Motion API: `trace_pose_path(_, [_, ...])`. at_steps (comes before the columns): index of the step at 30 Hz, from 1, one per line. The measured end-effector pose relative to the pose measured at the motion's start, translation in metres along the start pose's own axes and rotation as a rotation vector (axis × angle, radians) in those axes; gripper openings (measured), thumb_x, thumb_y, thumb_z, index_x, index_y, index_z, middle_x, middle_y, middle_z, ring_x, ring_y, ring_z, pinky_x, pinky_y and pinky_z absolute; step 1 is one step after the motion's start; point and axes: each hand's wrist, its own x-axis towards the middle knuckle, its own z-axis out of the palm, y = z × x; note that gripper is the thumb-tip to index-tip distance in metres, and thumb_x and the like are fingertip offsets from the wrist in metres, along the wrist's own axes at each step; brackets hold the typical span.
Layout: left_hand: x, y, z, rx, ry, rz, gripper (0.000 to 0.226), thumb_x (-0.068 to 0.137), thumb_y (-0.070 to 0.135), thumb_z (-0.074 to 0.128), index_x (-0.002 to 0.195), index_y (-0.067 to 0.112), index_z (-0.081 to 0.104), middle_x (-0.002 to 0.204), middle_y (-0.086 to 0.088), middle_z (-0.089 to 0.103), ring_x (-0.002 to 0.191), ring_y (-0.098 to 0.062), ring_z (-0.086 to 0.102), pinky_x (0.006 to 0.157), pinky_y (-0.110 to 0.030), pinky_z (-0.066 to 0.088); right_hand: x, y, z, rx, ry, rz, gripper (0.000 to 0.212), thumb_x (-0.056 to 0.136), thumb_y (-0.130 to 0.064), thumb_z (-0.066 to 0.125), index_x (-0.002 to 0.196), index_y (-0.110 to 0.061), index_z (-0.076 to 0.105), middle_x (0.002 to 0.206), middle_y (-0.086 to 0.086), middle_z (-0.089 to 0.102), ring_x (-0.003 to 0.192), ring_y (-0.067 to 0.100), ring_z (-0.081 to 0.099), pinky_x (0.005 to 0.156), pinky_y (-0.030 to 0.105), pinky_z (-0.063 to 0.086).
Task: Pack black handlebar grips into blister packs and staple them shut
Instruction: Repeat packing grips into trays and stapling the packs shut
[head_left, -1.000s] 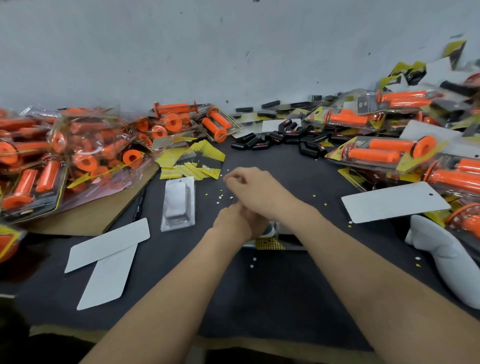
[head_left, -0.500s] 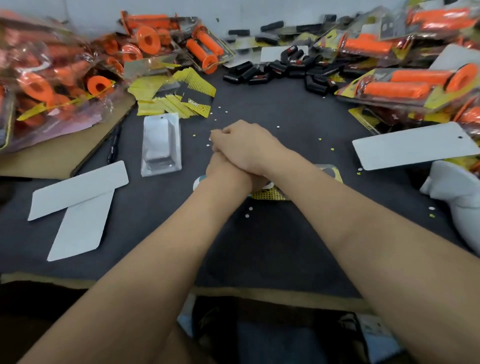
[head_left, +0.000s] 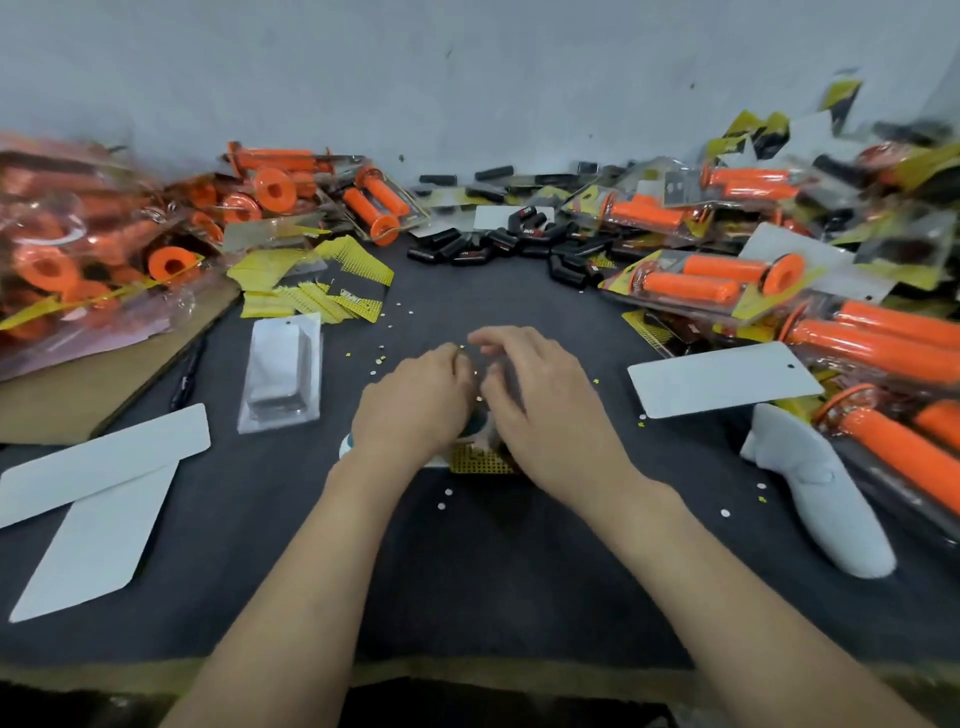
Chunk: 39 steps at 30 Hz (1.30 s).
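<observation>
My left hand (head_left: 415, 405) and right hand (head_left: 545, 415) lie side by side, knuckles up and almost touching, over a blister pack (head_left: 480, 460). Only its yellow card edge shows, just under my wrists. The fingers of both hands are bent downward and blurred. Whether they pinch the pack or only press on it I cannot tell.

The loose black grips (head_left: 498, 244) lie in a heap well beyond my fingertips, by the wall. Just left of my left hand lies an empty clear blister (head_left: 280, 369), and further left are two plain white cards (head_left: 104, 462). Right of my right hand lies a punched white card (head_left: 727, 379), and nearer to me a white moulded tool (head_left: 821, 514). Packs of orange grips (head_left: 717, 283) are heaped far out on both sides.
</observation>
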Motion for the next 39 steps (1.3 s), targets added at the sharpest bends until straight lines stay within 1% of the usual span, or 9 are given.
trace_pose_path(5, [0.014, -0.004, -0.001, -0.202, -0.006, 0.014, 0.029, 0.097, 0.036, 0.036, 0.101, 0.035, 0.065, 0.095, 0.009, 0.071, 0.097, -0.021, 0.063, 0.092, -0.044, 0.050, -0.020, 0.027, -0.021, -0.252, -0.294, 0.091, 0.047, 0.100, -0.048, 0.041, 0.142, -0.027, 0.046, 0.146, -0.003, 0.038, 0.127, 0.022, 0.043, 0.113, 0.038, 0.028])
trace_pose_path(8, [0.017, -0.005, 0.001, -0.224, 0.006, 0.009, 0.027, 0.096, 0.034, 0.039, 0.092, 0.035, 0.066, 0.080, 0.016, 0.071, 0.091, -0.015, 0.065, 0.090, -0.043, 0.052, -0.021, 0.033, -0.023, -0.289, -0.407, 0.126, 0.055, 0.099, -0.059, 0.038, 0.147, -0.033, 0.036, 0.148, -0.010, 0.038, 0.134, 0.017, 0.036, 0.118, 0.039, 0.020])
trace_pose_path(12, [0.018, -0.006, 0.002, -0.269, 0.020, 0.011, 0.026, 0.097, 0.032, 0.042, 0.086, 0.036, 0.065, 0.070, 0.023, 0.068, 0.085, -0.012, 0.067, 0.089, -0.042, 0.052, -0.023, 0.039, -0.025, -0.259, -0.462, 0.115, 0.057, 0.098, -0.060, 0.041, 0.148, -0.034, 0.034, 0.143, -0.012, 0.043, 0.132, 0.015, 0.035, 0.110, 0.029, 0.026])
trace_pose_path(16, [0.016, -0.007, 0.001, -0.316, 0.033, 0.023, 0.024, 0.099, 0.031, 0.044, 0.089, 0.033, 0.066, 0.069, 0.018, 0.069, 0.080, -0.011, 0.067, 0.086, -0.043, 0.054, -0.021, 0.051, -0.034, -0.271, -0.394, 0.140, 0.057, 0.096, -0.059, 0.047, 0.146, -0.035, 0.037, 0.138, -0.014, 0.046, 0.126, 0.012, 0.040, 0.101, 0.024, 0.030])
trace_pose_path(23, [0.013, -0.006, -0.006, -0.413, 0.020, 0.114, 0.032, 0.100, 0.045, 0.045, 0.087, 0.029, 0.069, 0.077, 0.015, 0.070, 0.076, -0.010, 0.067, 0.081, -0.041, 0.056, -0.017, 0.060, -0.040, -0.185, -0.110, 0.149, 0.056, 0.092, -0.055, 0.056, 0.142, -0.034, 0.045, 0.135, -0.017, 0.050, 0.122, 0.010, 0.042, 0.105, 0.026, 0.033])
trace_pose_path(27, [0.009, -0.007, -0.012, -0.395, -0.078, 0.282, 0.028, 0.097, 0.049, 0.052, 0.084, 0.031, 0.068, 0.075, 0.007, 0.068, 0.065, -0.001, 0.059, 0.063, -0.020, 0.047, -0.012, 0.054, -0.034, -0.209, -0.001, 0.076, 0.057, 0.088, -0.050, 0.062, 0.140, -0.028, 0.051, 0.135, -0.010, 0.055, 0.125, 0.015, 0.044, 0.112, 0.041, 0.035])
trace_pose_path(34, [0.009, -0.007, -0.016, -0.604, -0.132, 0.244, 0.011, 0.096, 0.031, 0.062, 0.093, 0.026, 0.071, 0.090, 0.004, 0.075, 0.083, -0.013, 0.070, 0.074, -0.026, 0.058, -0.004, 0.047, -0.029, -0.280, 0.140, -0.078, 0.057, 0.084, -0.042, 0.068, 0.135, -0.018, 0.058, 0.131, -0.002, 0.061, 0.125, 0.020, 0.048, 0.111, 0.053, 0.038])
trace_pose_path(37, [0.007, -0.006, -0.018, -0.628, -0.119, 0.235, 0.012, 0.097, 0.031, 0.060, 0.096, 0.026, 0.070, 0.089, 0.004, 0.075, 0.079, -0.015, 0.071, 0.070, -0.024, 0.058, -0.001, 0.045, -0.028, -0.274, 0.155, -0.119, 0.060, 0.087, -0.047, 0.060, 0.139, -0.018, 0.055, 0.140, 0.000, 0.055, 0.136, 0.021, 0.040, 0.112, 0.055, 0.037])
trace_pose_path(39, [0.007, -0.005, -0.020, -0.646, -0.057, 0.247, 0.014, 0.098, 0.031, 0.060, 0.091, 0.024, 0.070, 0.083, 0.003, 0.072, 0.075, -0.015, 0.070, 0.064, -0.019, 0.055, 0.001, 0.045, -0.028, -0.154, 0.181, -0.041, 0.067, 0.090, -0.056, 0.054, 0.148, -0.025, 0.043, 0.157, -0.004, 0.034, 0.148, 0.016, 0.023, 0.120, 0.043, 0.026])
